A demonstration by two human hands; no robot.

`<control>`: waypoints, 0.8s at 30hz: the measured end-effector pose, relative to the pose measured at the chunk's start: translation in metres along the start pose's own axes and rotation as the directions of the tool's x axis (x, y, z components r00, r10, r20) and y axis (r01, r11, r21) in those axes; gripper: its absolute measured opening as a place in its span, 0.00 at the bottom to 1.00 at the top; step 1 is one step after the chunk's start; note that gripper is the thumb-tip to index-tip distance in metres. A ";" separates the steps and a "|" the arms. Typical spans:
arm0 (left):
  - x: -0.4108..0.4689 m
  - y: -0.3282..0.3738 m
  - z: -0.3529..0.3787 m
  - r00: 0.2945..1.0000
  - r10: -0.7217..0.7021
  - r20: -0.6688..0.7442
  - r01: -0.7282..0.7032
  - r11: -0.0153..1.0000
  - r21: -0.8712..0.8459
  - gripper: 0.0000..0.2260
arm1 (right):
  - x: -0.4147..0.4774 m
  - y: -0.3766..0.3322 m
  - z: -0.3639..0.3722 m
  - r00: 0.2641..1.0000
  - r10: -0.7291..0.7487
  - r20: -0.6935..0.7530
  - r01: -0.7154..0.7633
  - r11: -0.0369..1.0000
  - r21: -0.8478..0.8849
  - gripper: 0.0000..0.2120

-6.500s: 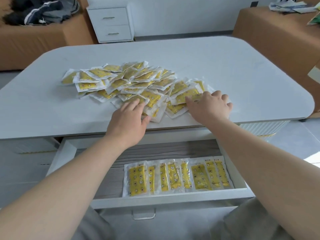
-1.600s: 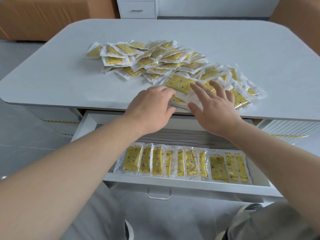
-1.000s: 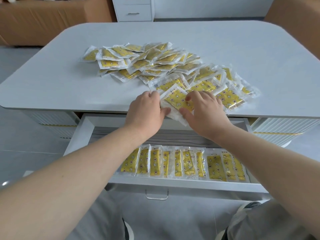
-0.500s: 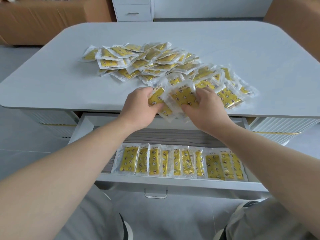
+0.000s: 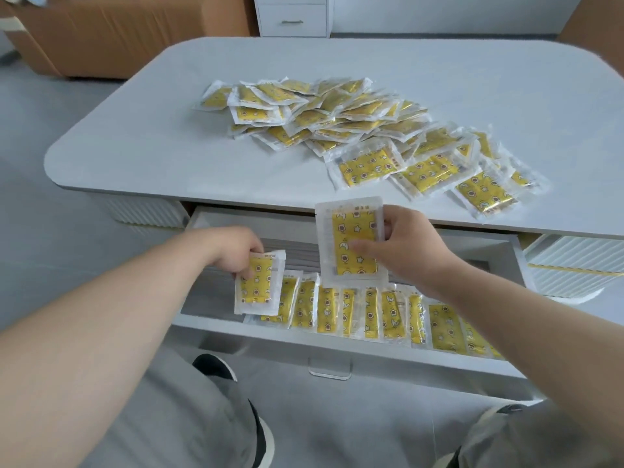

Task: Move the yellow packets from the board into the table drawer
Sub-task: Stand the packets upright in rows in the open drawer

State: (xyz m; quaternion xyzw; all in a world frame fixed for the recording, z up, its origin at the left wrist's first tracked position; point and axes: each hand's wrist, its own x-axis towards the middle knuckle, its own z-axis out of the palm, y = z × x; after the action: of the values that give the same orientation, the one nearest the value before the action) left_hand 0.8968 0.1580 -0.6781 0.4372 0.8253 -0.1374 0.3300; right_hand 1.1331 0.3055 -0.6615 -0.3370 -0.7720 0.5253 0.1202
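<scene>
A heap of yellow packets (image 5: pixel 341 119) in clear wrappers lies on the white tabletop (image 5: pixel 169 153). Below its front edge the drawer (image 5: pixel 337 339) stands pulled out, with a row of several packets (image 5: pixel 371 312) standing side by side inside. My left hand (image 5: pixel 233 248) pinches one yellow packet (image 5: pixel 258 287) by its top, low over the left end of that row. My right hand (image 5: pixel 405 248) grips a second yellow packet (image 5: pixel 353 241) upright above the middle of the drawer, thumb on its face.
A white two-drawer cabinet (image 5: pixel 292 15) stands behind the table, with a brown sofa (image 5: pixel 118 35) to its left. White ribbed table supports (image 5: pixel 570 265) flank the drawer. My knees in grey trousers and a dark shoe (image 5: pixel 216 366) are under the drawer front.
Both hands lifted a packet each off the heap at the table's front edge and brought them down over the open drawer. The left packet is now at the row's left end.
</scene>
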 end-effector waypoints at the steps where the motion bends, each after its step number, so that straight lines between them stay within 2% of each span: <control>1: 0.006 -0.004 0.008 1.000 -0.009 0.017 0.009 1.000 -0.001 0.05 | -0.001 0.001 0.003 1.000 -0.001 0.010 0.001 1.000 -0.012 0.14; 5: 0.015 -0.007 0.027 1.000 -0.030 0.002 0.030 0.999 0.044 0.08 | -0.002 0.003 0.006 0.999 0.017 0.050 -0.016 0.999 -0.036 0.14; 11: 0.016 -0.005 0.041 0.994 -0.104 -0.043 0.106 0.993 0.058 0.34 | 0.000 0.005 0.004 0.998 0.039 0.047 -0.040 0.999 0.010 0.14; 13: 0.013 -0.003 0.039 0.990 -0.129 -0.061 0.135 0.983 0.125 0.41 | 0.000 0.006 0.004 0.998 0.047 0.053 -0.048 0.999 0.019 0.14; 16: 0.003 0.015 0.027 0.989 -0.079 -0.125 0.103 0.975 0.197 0.39 | 0.001 0.006 0.006 0.995 0.063 0.081 -0.064 0.998 0.012 0.11; 17: -0.002 0.023 0.020 0.989 -0.036 -0.141 0.057 0.988 0.146 0.36 | 0.002 0.006 0.007 0.993 0.072 0.097 -0.074 0.997 0.009 0.09; 19: -0.013 0.038 0.006 0.985 0.058 -0.162 -0.079 0.990 -0.121 0.32 | 0.002 0.005 0.009 0.985 0.105 0.135 -0.110 0.993 0.031 0.09; 21: -0.028 0.051 -0.006 0.965 0.147 -0.215 -0.230 0.871 -0.435 0.30 | 0.002 0.004 0.013 0.978 0.118 0.170 -0.128 0.990 0.053 0.11; 24: -0.043 0.058 -0.012 0.927 0.096 -0.364 -0.321 0.706 -0.631 0.31 | 0.001 0.001 0.020 0.981 0.072 0.183 -0.090 0.992 0.092 0.11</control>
State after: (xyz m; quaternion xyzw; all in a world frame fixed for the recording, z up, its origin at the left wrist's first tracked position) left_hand 0.9560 0.1706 -0.6367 0.3931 0.8025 0.2817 0.3495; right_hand 1.1224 0.2916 -0.6710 -0.3131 -0.7381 0.5959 0.0456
